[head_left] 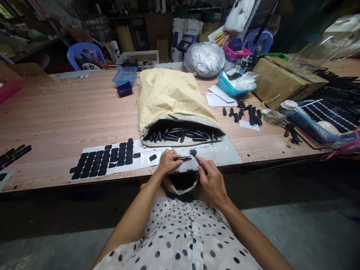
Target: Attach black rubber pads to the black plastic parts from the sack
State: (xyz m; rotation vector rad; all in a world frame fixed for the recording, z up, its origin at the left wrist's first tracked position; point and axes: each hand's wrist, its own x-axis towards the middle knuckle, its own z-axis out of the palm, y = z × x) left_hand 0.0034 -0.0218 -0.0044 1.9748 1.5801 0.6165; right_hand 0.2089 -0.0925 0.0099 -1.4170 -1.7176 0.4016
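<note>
My left hand (168, 161) is closed on a slim black plastic piece (182, 158) that lies across the grey backing sheet (222, 153) at the table's front edge. My right hand (211, 180) pinches a thin tool (194, 155) whose dark round tip meets the end of that piece. On the left part of the sheet sit rows of black sticker pads (105, 159). Just behind my hands lies a tan paper sack (171, 101) on its side, its mouth open and full of black plastic parts (180, 134).
Loose black parts (247, 111) lie at the right near a cardboard box (281, 80), blue trays (234, 84) and a bottle (292, 110). A small blue basket (125, 76) and a plastic bag (204, 59) stand further back. More black strips (12, 154) lie at the far left.
</note>
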